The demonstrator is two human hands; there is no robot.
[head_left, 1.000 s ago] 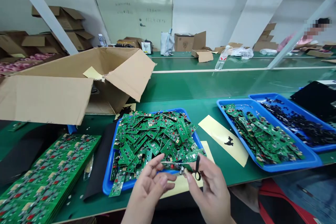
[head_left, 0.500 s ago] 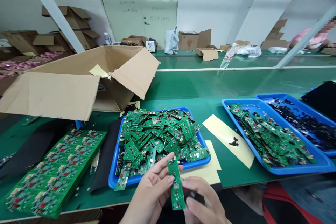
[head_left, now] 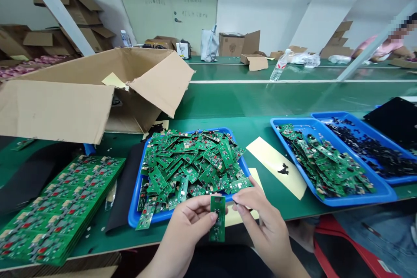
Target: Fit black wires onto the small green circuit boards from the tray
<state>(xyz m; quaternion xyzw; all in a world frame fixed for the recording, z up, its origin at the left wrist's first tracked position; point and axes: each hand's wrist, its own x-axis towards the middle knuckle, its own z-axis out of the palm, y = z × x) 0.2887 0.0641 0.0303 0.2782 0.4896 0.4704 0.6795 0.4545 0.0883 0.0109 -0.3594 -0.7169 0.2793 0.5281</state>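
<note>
A narrow green circuit board [head_left: 217, 219] stands nearly upright in my left hand [head_left: 192, 221], pinched between thumb and fingers at its left edge. Just right of it, my right hand [head_left: 263, 217] is closed in a pinch, with a tiny dark bit at the fingertips, too small to name. Thumb and forefinger there are apart from the board. Behind both hands, a blue tray [head_left: 133, 213] is heaped with similar loose boards [head_left: 192, 160].
At left lies a stack of unseparated board panels [head_left: 61, 204], beside black sheets [head_left: 125, 186] and an open carton [head_left: 55, 104]. Rightward are yellow backing paper [head_left: 276, 165] with a black scrap, a tray of boards [head_left: 332, 165] and a tray of black pieces [head_left: 368, 147]. A person [head_left: 378, 47] sits far right.
My right hand has moved up and away from the board, and the dark object seen under its fingers no longer shows there. The board has risen slightly in my left hand; the view has shifted.
</note>
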